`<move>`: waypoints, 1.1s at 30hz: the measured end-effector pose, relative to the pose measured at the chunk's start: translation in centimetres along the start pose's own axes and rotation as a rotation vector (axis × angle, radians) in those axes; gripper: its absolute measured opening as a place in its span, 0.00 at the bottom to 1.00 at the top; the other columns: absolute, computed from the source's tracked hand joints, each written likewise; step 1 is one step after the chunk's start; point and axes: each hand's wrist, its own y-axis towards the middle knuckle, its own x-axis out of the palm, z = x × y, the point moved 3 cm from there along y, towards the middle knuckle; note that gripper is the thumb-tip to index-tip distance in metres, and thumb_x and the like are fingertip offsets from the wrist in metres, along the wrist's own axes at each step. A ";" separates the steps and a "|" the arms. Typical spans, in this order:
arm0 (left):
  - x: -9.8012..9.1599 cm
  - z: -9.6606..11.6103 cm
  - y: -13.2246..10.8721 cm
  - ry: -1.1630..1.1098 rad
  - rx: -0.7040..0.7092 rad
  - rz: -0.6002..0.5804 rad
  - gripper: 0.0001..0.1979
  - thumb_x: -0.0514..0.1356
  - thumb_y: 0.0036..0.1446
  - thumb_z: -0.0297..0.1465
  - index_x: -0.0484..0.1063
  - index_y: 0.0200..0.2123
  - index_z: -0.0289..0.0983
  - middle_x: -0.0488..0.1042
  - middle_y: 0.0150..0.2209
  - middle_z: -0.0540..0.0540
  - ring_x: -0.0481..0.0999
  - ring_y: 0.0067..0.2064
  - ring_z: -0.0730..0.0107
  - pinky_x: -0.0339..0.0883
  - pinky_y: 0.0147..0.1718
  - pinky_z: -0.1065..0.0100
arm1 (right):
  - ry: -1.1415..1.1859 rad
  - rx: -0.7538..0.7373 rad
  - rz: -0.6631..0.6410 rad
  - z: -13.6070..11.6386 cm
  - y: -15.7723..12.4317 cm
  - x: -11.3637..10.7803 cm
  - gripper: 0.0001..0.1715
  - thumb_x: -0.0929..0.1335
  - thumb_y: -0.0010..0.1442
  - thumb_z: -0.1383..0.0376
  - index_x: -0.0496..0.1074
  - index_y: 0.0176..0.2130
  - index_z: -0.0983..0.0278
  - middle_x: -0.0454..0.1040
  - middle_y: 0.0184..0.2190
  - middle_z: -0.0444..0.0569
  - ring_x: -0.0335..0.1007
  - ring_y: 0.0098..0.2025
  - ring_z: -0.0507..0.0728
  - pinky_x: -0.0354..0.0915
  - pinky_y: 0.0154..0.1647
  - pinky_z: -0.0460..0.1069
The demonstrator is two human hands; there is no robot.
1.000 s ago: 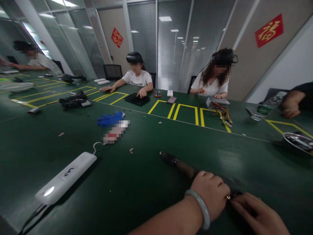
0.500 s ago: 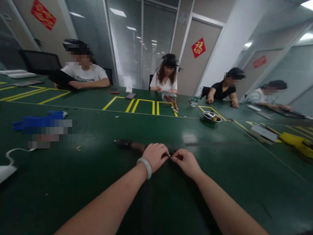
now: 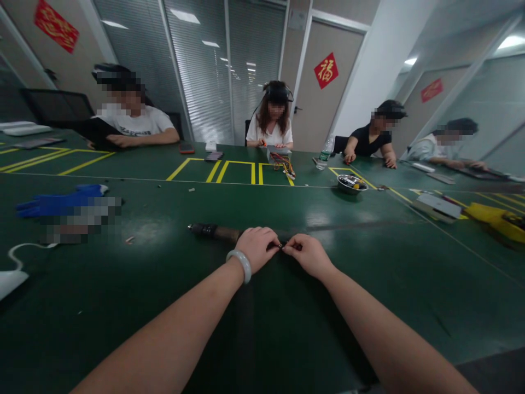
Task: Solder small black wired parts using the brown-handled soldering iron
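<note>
A dark, rod-shaped tool (image 3: 223, 233) lies across the green table, with a black ribbed collar and a small metal tip at its left end. My left hand (image 3: 257, 247), with a pale bangle at the wrist, is closed over the right part of this tool. Its thumb and fingers are pinched at a small dark piece. Meeting it from the other side, my right hand (image 3: 309, 254) pinches at the same spot, fingertips nearly touching those of the left. What sits between the right fingertips is too small to name. My palms hide the rest of the tool.
On the left lie a blue glove (image 3: 61, 202) and a white cable (image 3: 24, 251). A metal bowl (image 3: 342, 189) of small parts and a water bottle (image 3: 325, 153) stand ahead right. Farther right are a flat box (image 3: 437, 208) and a yellow item (image 3: 492, 219). Several people sit opposite.
The whole view has shifted slightly, so hands and tool appear a little higher and farther left. Both hands stay pinched together at the same place on the tool.
</note>
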 end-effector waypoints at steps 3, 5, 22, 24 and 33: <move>-0.2 0.1 0.0 -0.004 -0.025 -0.023 0.05 0.60 0.57 0.34 0.72 0.36 0.41 0.73 0.42 0.50 0.69 0.44 0.65 0.59 0.45 0.62 | 0.020 0.003 -0.014 0.2 0.0 -0.1 0.08 0.69 0.56 0.60 0.74 0.29 0.62 0.72 0.27 0.43 0.64 0.30 0.52 0.56 0.31 0.46; -0.2 0.1 0.1 -0.004 -0.037 -0.035 0.06 0.60 0.57 0.34 0.73 0.37 0.40 0.73 0.42 0.50 0.69 0.45 0.65 0.59 0.45 0.62 | 0.033 0.008 -0.018 0.4 0.0 -0.1 0.08 0.69 0.56 0.61 0.74 0.29 0.62 0.72 0.27 0.43 0.64 0.30 0.52 0.56 0.31 0.46; 0.4 0.0 0.2 -0.018 -0.058 0.008 0.05 0.60 0.56 0.34 0.74 0.35 0.41 0.75 0.42 0.50 0.71 0.46 0.64 0.59 0.48 0.61 | -0.094 0.039 0.074 -0.8 -0.2 0.6 0.06 0.69 0.56 0.62 0.74 0.29 0.60 0.72 0.28 0.43 0.66 0.31 0.53 0.57 0.32 0.47; 0.5 0.0 0.2 -0.012 -0.058 0.011 0.05 0.60 0.56 0.33 0.73 0.35 0.40 0.75 0.41 0.49 0.71 0.45 0.64 0.59 0.47 0.61 | -0.127 0.037 0.092 -1.2 -0.3 0.6 0.05 0.69 0.55 0.63 0.74 0.28 0.60 0.72 0.28 0.43 0.66 0.31 0.53 0.57 0.34 0.47; 0.2 0.0 0.1 0.009 -0.042 -0.002 0.04 0.60 0.57 0.33 0.71 0.36 0.41 0.73 0.38 0.51 0.70 0.42 0.65 0.60 0.43 0.63 | -0.144 0.073 0.159 -1.8 -0.8 0.4 0.07 0.69 0.56 0.61 0.74 0.37 0.59 0.73 0.30 0.44 0.68 0.34 0.55 0.58 0.37 0.49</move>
